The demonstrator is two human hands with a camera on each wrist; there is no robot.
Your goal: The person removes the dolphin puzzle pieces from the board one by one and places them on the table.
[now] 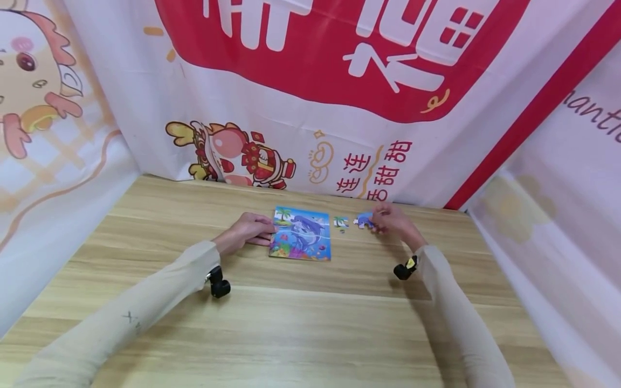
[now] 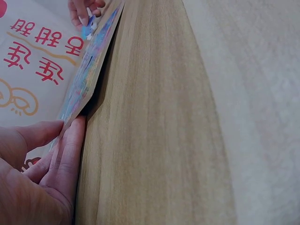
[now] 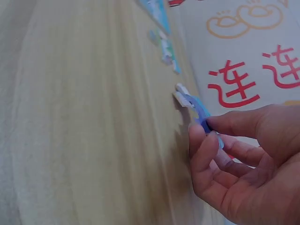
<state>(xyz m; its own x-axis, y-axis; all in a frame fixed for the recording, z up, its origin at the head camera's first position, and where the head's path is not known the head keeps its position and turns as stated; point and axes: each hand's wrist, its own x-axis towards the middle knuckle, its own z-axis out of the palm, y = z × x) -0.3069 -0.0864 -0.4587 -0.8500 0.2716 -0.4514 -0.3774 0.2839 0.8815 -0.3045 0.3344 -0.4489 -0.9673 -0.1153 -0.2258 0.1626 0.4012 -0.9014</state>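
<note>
A person sits at a pale wooden table (image 1: 310,323) with both arms stretched forward in long beige sleeves, a small black camera strapped under each wrist.

The left hand (image 1: 245,231) lies on the table with its fingers straight and together, the fingertips (image 2: 75,136) touching the left edge of a colourful rectangular cardboard jigsaw board (image 1: 302,233) printed with a blue dolphin, a palm tree and coral. The board lies flat near the middle of the table, towards its far side.

The right hand (image 1: 394,222) rests just to the right of the board. Its thumb and curled fingers pinch a blue and white jigsaw piece (image 3: 194,105), holding it by one end just above the table top.

Between that held piece and the board lies a small loose green and white jigsaw piece (image 1: 341,222), flat on the wood, just beside the board's right edge and apart from both hands.

Behind the table hangs a white cloth backdrop (image 1: 310,108) with a large red panel, white and red characters and cartoon figures.
</note>
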